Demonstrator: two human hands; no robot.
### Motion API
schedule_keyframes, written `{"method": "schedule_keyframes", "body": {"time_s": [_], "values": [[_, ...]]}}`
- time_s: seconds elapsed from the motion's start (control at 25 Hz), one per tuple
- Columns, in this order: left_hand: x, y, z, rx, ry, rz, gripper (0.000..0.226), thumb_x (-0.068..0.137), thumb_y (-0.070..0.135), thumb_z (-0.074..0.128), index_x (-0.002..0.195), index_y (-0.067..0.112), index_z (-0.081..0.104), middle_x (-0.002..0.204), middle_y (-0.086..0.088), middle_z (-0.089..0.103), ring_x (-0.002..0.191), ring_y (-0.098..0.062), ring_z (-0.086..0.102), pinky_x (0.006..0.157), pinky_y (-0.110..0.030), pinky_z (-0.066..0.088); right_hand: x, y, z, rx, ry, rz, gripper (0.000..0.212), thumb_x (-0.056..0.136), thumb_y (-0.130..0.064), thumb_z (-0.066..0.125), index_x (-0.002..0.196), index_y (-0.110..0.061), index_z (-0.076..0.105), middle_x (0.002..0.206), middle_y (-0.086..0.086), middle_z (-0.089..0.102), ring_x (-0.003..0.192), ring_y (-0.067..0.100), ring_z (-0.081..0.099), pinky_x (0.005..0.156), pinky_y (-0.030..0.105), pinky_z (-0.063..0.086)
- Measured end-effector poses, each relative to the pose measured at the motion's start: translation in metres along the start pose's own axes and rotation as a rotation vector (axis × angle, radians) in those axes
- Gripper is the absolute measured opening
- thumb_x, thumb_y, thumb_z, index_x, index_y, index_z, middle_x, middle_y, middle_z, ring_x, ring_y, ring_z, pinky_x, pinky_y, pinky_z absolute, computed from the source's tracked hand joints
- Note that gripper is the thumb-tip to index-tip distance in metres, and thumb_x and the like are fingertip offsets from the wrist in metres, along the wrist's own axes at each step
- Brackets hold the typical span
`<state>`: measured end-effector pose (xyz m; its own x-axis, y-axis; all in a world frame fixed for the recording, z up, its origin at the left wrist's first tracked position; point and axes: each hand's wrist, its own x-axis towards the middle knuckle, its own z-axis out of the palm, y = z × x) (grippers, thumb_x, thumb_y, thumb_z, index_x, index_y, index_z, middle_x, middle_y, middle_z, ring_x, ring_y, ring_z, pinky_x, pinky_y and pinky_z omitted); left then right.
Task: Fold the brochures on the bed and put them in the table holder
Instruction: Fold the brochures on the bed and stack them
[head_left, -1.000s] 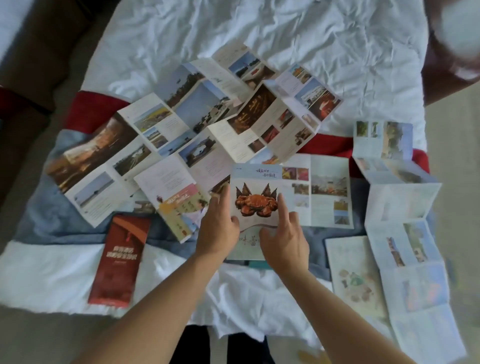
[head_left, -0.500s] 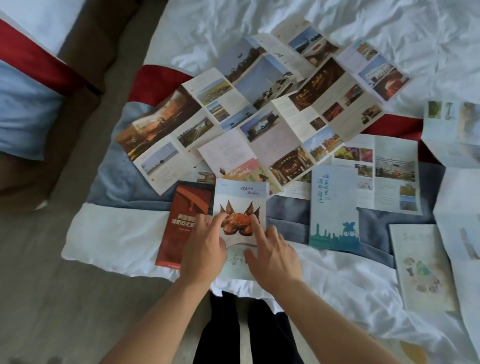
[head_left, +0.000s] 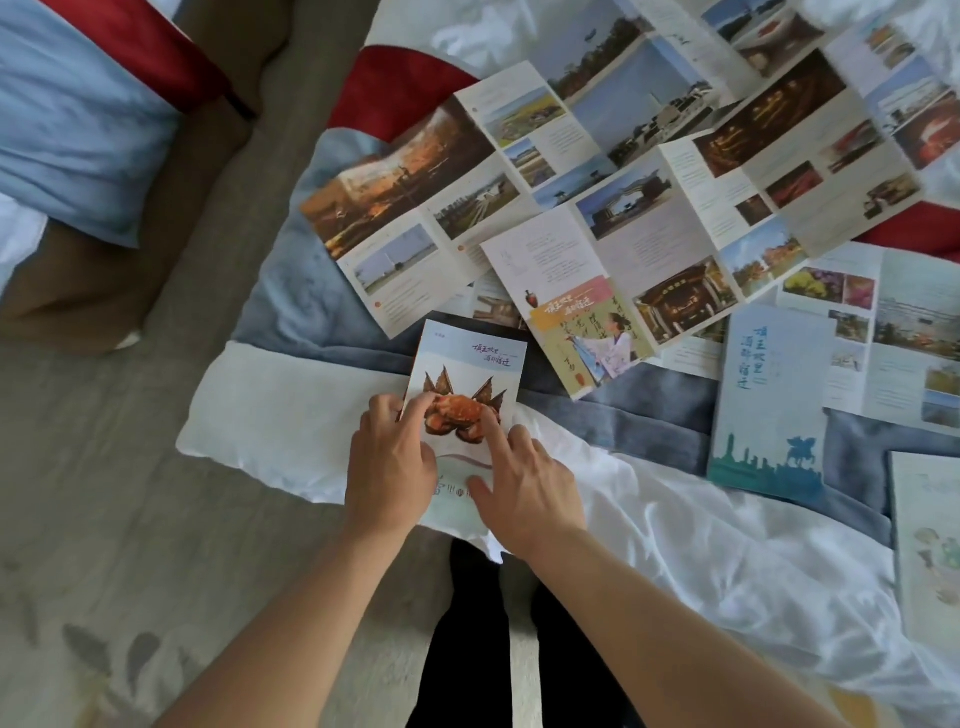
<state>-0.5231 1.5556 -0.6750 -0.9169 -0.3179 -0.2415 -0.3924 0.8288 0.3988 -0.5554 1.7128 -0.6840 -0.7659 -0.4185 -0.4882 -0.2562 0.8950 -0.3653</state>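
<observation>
A folded brochure with a crab picture (head_left: 470, 364) lies near the front left corner of the bed (head_left: 727, 545). My left hand (head_left: 389, 467) rests on its left side with the index finger pressing on the crab. From the right, my right hand (head_left: 524, 483) presses its index finger on the same picture and covers the brochure's lower part. A dark edge shows under the brochure's top. Several unfolded brochures (head_left: 571, 171) are spread across the bed behind it. A folded blue skyline brochure (head_left: 769, 405) lies to the right. The table holder is not in view.
A pale brochure (head_left: 930, 545) sits at the right edge, and an open one (head_left: 909, 338) lies beyond the blue one. A blue-grey runner (head_left: 649, 410) crosses the white duvet. A second bed (head_left: 78, 130) stands at the left across a carpeted gap (head_left: 130, 519).
Both hands slid the crab brochure leftward until it covers the red brochure. The view has swung left, bringing the second bed and the floor into sight.
</observation>
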Motion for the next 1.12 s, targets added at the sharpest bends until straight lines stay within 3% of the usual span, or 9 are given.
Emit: {"method": "schedule_keyframes", "body": {"time_s": [0.12, 0.24, 0.32, 0.44, 0.52, 0.6, 0.76, 0.92, 1.12], "values": [[0.003, -0.009, 0.005, 0.008, -0.026, -0.017, 0.058, 0.08, -0.002, 0.067, 0.134, 0.016, 0.055, 0.128, -0.015, 0.049, 0.109, -0.032, 0.053, 0.088, -0.042, 0.048, 0.005, -0.003, 0.002, -0.001, 0.015, -0.016, 0.074, 0.092, -0.048, 0.048, 0.153, -0.024, 0.012, 0.135, 0.003, 0.049, 0.112, 0.026, 0.055, 0.083, 0.04, 0.05], [0.004, -0.014, 0.007, 0.069, -0.074, -0.014, 0.061, 0.081, 0.005, 0.068, 0.139, 0.015, 0.05, 0.142, -0.015, 0.042, 0.121, -0.034, 0.048, 0.093, -0.044, 0.045, 0.006, -0.004, 0.001, -0.037, 0.037, -0.028, 0.072, 0.089, -0.051, 0.053, 0.149, -0.024, 0.023, 0.127, 0.002, 0.052, 0.109, 0.026, 0.055, 0.08, 0.038, 0.049], [0.003, -0.017, 0.009, 0.131, -0.122, 0.117, 0.069, 0.082, 0.017, 0.07, 0.145, 0.015, 0.043, 0.154, -0.017, 0.03, 0.138, -0.037, 0.036, 0.103, -0.048, 0.04, 0.006, -0.004, -0.003, -0.108, 0.121, -0.061, 0.072, 0.086, -0.055, 0.056, 0.145, -0.021, 0.034, 0.119, 0.003, 0.051, 0.106, 0.026, 0.052, 0.081, 0.039, 0.047], [0.001, -0.022, 0.017, 0.274, -0.263, 0.276, 0.078, 0.093, 0.036, 0.059, 0.157, 0.024, 0.017, 0.165, -0.016, 0.002, 0.152, -0.036, 0.002, 0.12, -0.05, 0.023, 0.011, -0.003, -0.008, -0.175, 0.229, -0.151, 0.074, 0.081, -0.055, 0.064, 0.141, -0.016, 0.043, 0.135, 0.008, 0.047, 0.125, 0.03, 0.046, 0.096, 0.042, 0.043], [0.0, -0.023, 0.026, 0.354, -0.317, 0.236, 0.081, 0.099, 0.041, 0.047, 0.157, 0.025, -0.007, 0.164, -0.017, -0.013, 0.151, -0.035, -0.013, 0.122, -0.051, 0.012, 0.018, -0.004, -0.007, -0.198, 0.181, -0.182, 0.078, 0.082, -0.054, 0.064, 0.144, -0.015, 0.039, 0.152, 0.01, 0.034, 0.143, 0.032, 0.028, 0.11, 0.046, 0.034], [0.0, -0.023, 0.032, 0.391, -0.343, 0.208, 0.082, 0.1, 0.051, 0.037, 0.155, 0.023, -0.017, 0.162, -0.02, -0.019, 0.15, -0.036, -0.018, 0.123, -0.05, 0.007, 0.027, -0.004, -0.005, -0.219, 0.127, -0.19, 0.078, 0.084, -0.053, 0.062, 0.146, -0.015, 0.034, 0.158, 0.008, 0.025, 0.148, 0.03, 0.017, 0.116, 0.049, 0.026], [0.004, -0.028, 0.036, 0.399, -0.382, 0.22, 0.094, 0.093, 0.066, 0.038, 0.157, 0.02, -0.013, 0.162, -0.023, -0.018, 0.151, -0.036, -0.013, 0.123, -0.049, 0.005, 0.041, 0.0, 0.001, -0.251, 0.045, -0.173, 0.081, 0.086, -0.047, 0.065, 0.15, -0.016, 0.028, 0.162, 0.007, 0.017, 0.15, 0.03, 0.008, 0.121, 0.052, 0.012], [0.007, -0.013, 0.039, 0.422, -0.348, 0.196, 0.096, 0.093, 0.062, 0.046, 0.157, 0.015, -0.007, 0.162, -0.026, -0.013, 0.151, -0.039, -0.009, 0.123, -0.05, 0.007, 0.047, -0.005, 0.005, -0.293, 0.067, -0.149, 0.073, 0.085, -0.044, 0.068, 0.145, -0.017, 0.035, 0.159, 0.007, 0.023, 0.148, 0.03, 0.015, 0.119, 0.054, 0.014], [0.023, -0.006, 0.032, 0.404, -0.365, 0.213, 0.117, 0.081, 0.066, 0.063, 0.155, 0.019, -0.015, 0.161, -0.021, -0.021, 0.149, -0.04, -0.017, 0.122, -0.054, 0.008, 0.063, -0.007, -0.01, -0.31, 0.051, -0.147, 0.096, 0.076, -0.061, 0.069, 0.151, -0.022, 0.024, 0.163, 0.008, 0.009, 0.15, 0.035, 0.005, 0.119, 0.058, 0.012]]}}
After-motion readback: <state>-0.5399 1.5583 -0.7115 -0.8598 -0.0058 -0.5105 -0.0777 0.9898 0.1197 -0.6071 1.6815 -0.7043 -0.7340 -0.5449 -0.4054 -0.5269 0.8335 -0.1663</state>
